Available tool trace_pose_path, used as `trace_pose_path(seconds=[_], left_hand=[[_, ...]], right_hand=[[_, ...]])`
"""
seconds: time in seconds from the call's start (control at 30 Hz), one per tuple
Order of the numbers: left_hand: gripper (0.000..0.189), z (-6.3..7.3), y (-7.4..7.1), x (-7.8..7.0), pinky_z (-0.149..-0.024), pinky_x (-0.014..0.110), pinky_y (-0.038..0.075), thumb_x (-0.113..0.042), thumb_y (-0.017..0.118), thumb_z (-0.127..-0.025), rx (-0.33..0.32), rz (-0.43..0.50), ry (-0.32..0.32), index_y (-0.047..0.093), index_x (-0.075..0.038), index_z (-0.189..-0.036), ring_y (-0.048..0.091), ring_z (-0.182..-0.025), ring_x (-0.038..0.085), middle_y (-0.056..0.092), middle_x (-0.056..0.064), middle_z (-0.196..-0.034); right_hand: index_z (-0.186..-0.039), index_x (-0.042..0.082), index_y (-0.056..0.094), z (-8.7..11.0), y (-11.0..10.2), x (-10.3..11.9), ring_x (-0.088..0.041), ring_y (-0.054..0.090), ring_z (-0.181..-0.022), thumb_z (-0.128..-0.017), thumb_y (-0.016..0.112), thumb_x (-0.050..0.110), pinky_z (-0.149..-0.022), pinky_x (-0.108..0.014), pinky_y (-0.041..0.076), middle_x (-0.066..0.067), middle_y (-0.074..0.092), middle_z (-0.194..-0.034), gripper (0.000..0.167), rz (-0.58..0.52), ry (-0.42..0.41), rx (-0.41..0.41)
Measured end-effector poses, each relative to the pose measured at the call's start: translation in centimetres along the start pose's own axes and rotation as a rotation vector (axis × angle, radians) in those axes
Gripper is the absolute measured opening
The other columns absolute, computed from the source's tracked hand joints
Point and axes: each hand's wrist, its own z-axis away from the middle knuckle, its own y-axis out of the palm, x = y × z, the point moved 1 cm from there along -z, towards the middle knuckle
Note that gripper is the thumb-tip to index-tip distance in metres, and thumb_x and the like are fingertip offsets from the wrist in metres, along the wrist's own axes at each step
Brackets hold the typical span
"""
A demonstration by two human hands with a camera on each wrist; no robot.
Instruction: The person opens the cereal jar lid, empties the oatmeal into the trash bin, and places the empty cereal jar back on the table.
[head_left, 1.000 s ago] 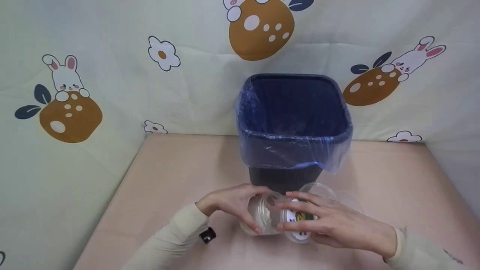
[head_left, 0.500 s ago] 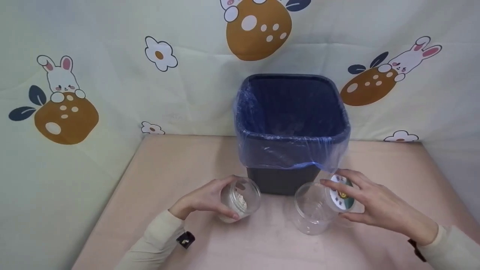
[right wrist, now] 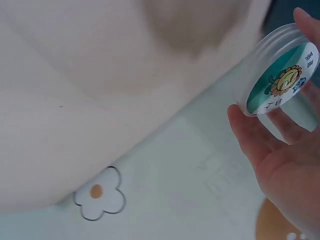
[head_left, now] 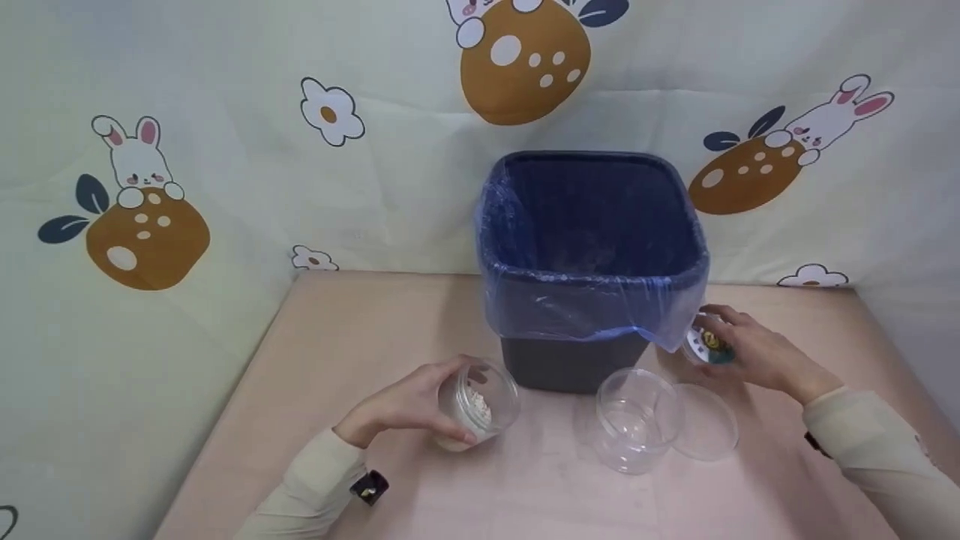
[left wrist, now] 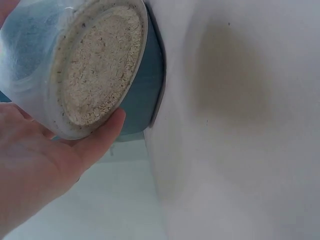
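My left hand [head_left: 409, 405] grips a clear plastic jar [head_left: 501, 397] by its side, tilted, left of the bin's base. Pale, flaky crumbs [left wrist: 102, 65] lie against its bottom in the left wrist view. Right of the bin, my right hand [head_left: 776, 360] holds a round screw lid [head_left: 709, 341] by its rim. Its label is white and green with a yellow flower [right wrist: 287, 82]. An open clear jar [head_left: 637, 427] stands upright on the table between the hands, and a clear round lid [head_left: 707, 422] lies flat beside it.
A dark bin [head_left: 574, 364] with a blue plastic liner [head_left: 570, 307] stands at the back middle of the pink table [head_left: 360, 322]. A printed cloth [head_left: 405, 172] hangs behind and along the sides.
The labelled lid has come away from the jar and moved right and back in my right hand. My left hand has shifted left with the jar.
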Motion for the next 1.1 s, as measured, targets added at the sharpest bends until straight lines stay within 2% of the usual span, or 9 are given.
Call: trace_pose_path(seconds=[0.1, 0.2, 0.47, 0.67, 0.8, 0.93, 1.0, 1.1], left_hand=[[0.085, 0.3, 0.0, 0.2, -0.103, 0.039, 0.037, -0.021, 0.09, -0.065, 0.004, -0.001, 0.004, 0.048, -0.001, -0.135, 0.052, -0.117, 0.034, 0.058, 0.01, -0.125], [0.082, 0.6, 0.0, 0.4, -0.102, 0.04, 0.038, -0.021, 0.089, -0.066, 0.0, -0.002, 0.013, 0.048, 0.0, -0.134, 0.052, -0.116, 0.035, 0.058, 0.011, -0.124], [0.084, 1.0, 0.3, 1.0, -0.102, 0.041, 0.037, -0.022, 0.089, -0.065, -0.013, 0.018, -0.01, 0.048, 0.001, -0.134, 0.052, -0.117, 0.033, 0.057, 0.012, -0.124], [0.084, 1.1, 0.6, 1.3, -0.103, 0.042, 0.036, -0.02, 0.089, -0.064, -0.019, 0.034, -0.025, 0.049, -0.001, -0.134, 0.051, -0.118, 0.033, 0.056, 0.018, -0.126], [0.085, 1.1, 0.7, 1.4, -0.104, 0.042, 0.035, -0.021, 0.089, -0.064, -0.021, 0.04, -0.035, 0.048, -0.002, -0.136, 0.05, -0.119, 0.033, 0.056, 0.018, -0.127], [0.087, 1.0, 0.7, 1.5, -0.104, 0.042, 0.035, -0.023, 0.089, -0.065, -0.02, 0.037, -0.047, 0.047, -0.003, -0.138, 0.051, -0.119, 0.03, 0.056, 0.017, -0.128], [0.086, 1.0, 0.8, 1.6, -0.104, 0.042, 0.035, -0.023, 0.089, -0.065, -0.025, 0.035, -0.04, 0.047, -0.003, -0.137, 0.051, -0.119, 0.03, 0.056, 0.017, -0.127], [0.085, 0.9, 0.7, 1.7, -0.103, 0.042, 0.035, -0.022, 0.089, -0.065, -0.027, 0.034, -0.028, 0.048, -0.003, -0.136, 0.051, -0.118, 0.031, 0.057, 0.017, -0.126]], right_hand=[[-0.136, -0.002, 0.049, -0.5, 0.6, -1.0, -0.049, 0.046, -0.114, -0.078, 0.079, 0.02, -0.077, -0.064, 0.047, -0.03, 0.042, -0.134, 0.069, -0.001, 0.046, 0.044], [-0.135, -0.005, 0.049, -0.7, 1.1, -1.3, -0.05, 0.047, -0.112, -0.078, 0.079, 0.02, -0.077, -0.065, 0.047, -0.031, 0.043, -0.132, 0.069, -0.002, 0.058, 0.051], [-0.129, -0.007, 0.053, -1.4, 2.4, -1.0, -0.049, 0.054, -0.104, -0.077, 0.08, 0.033, -0.08, -0.062, 0.047, -0.034, 0.047, -0.126, 0.071, -0.013, 0.102, 0.102], [-0.127, -0.003, 0.055, -1.3, 3.2, -0.6, -0.046, 0.056, -0.099, -0.077, 0.081, 0.031, -0.074, -0.061, 0.049, -0.031, 0.048, -0.124, 0.065, -0.043, 0.082, 0.092], [-0.127, -0.001, 0.055, -1.1, 3.6, -0.6, -0.045, 0.054, -0.099, -0.077, 0.08, 0.037, -0.071, -0.061, 0.049, -0.029, 0.049, -0.124, 0.067, -0.035, 0.066, 0.071], [-0.127, -0.001, 0.055, -1.2, 3.2, -0.8, -0.048, 0.053, -0.103, -0.081, 0.077, 0.036, -0.072, -0.061, 0.049, -0.031, 0.046, -0.128, 0.063, -0.029, 0.072, 0.071], [-0.129, -0.002, 0.054, -1.4, 2.6, -0.8, -0.048, 0.053, -0.105, -0.085, 0.074, 0.03, -0.073, -0.062, 0.048, -0.031, 0.046, -0.128, 0.058, -0.01, 0.074, 0.068], [-0.128, -0.005, 0.055, -1.8, 1.2, -0.6, -0.047, 0.056, -0.104, -0.088, 0.071, 0.021, -0.074, -0.061, 0.049, -0.03, 0.052, -0.125, 0.051, 0.046, 0.04, 0.023]])
